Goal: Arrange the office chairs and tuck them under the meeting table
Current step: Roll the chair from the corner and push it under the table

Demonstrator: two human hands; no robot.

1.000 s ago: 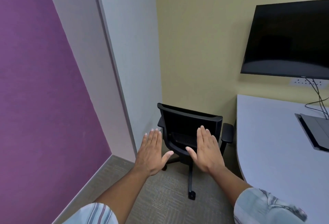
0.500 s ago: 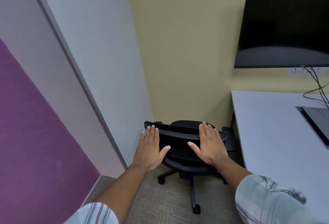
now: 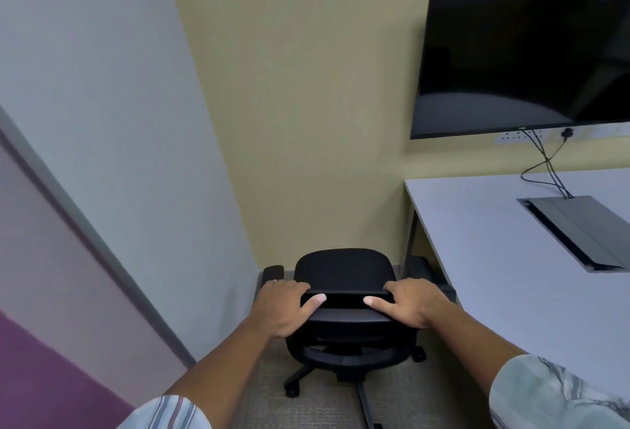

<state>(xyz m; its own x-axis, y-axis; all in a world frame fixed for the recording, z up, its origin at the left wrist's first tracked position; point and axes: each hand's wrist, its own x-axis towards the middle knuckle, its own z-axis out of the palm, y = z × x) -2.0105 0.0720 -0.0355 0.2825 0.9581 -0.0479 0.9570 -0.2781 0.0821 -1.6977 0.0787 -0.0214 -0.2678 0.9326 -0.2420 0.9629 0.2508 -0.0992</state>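
Black mesh-backed swivel office chair [image 3: 344,295] in the corner, facing the wall, just left of the pale grey meeting table [image 3: 504,258]; left hand [image 3: 284,306] and right hand [image 3: 414,302] clasped over the backrest's top edge, fingers curled forward, thumbs behind; table edge to the right, nearer the right hand.

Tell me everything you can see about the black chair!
The black office chair stands on grey carpet in the corner, left of the grey meeting table and not tucked under it. It has a padded seat, two armrests, a backrest seen from above, and a star base with small wheels. The left hand and right hand grip the top of the backrest, thumbs on the near side.
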